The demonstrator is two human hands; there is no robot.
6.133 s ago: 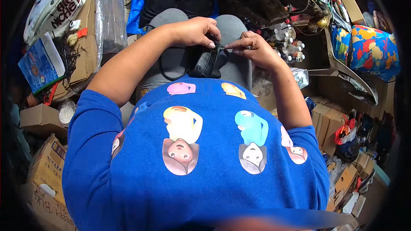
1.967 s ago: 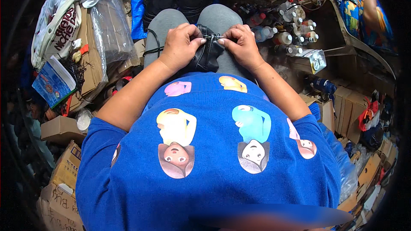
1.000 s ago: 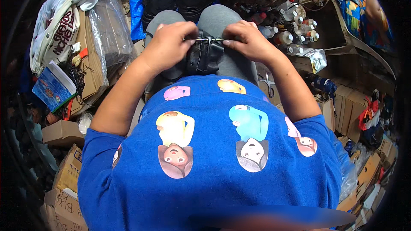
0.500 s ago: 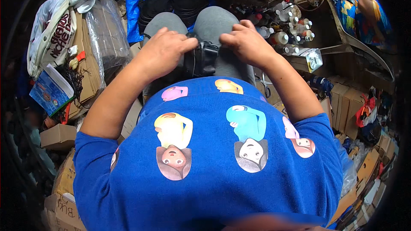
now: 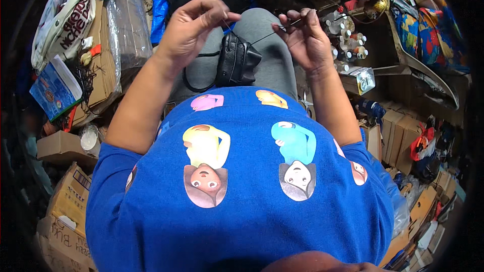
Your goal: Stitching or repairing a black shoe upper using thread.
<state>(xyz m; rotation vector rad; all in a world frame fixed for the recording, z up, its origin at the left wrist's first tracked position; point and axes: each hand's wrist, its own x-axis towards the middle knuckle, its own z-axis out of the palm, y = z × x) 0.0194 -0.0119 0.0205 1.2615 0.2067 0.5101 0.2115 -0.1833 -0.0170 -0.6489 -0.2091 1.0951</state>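
On my lap, between the grey-clad knees, rests a small black leather piece point(image 5: 236, 60) with eyelets and stitched seams; it looks like a pouch or a shoe upper, and I cannot tell which. Thin black cord point(image 5: 263, 38) runs up from its top edge in two strands, one to each hand. My left hand point(image 5: 194, 27) is closed on one strand, thumb and fingers pinched above the leather's left side. My right hand point(image 5: 308, 40) pinches the other strand up and to the right, palm turned upward. A thicker black loop point(image 5: 187, 78) lies left of the leather piece.
Several capped bottles point(image 5: 348, 40) stand at right beside an open carton. Black pieces lie on a blue plastic sheet point(image 5: 159, 0) beyond my knees. Flattened cardboard in clear plastic point(image 5: 132, 35) and a blue booklet point(image 5: 54, 88) are at left. Cardboard boxes point(image 5: 65, 146) flank me.
Both hands have risen and turned away from the leather piece, my right hand also moving outward. The cord strands now show stretched between them and the leather, which is more fully visible.
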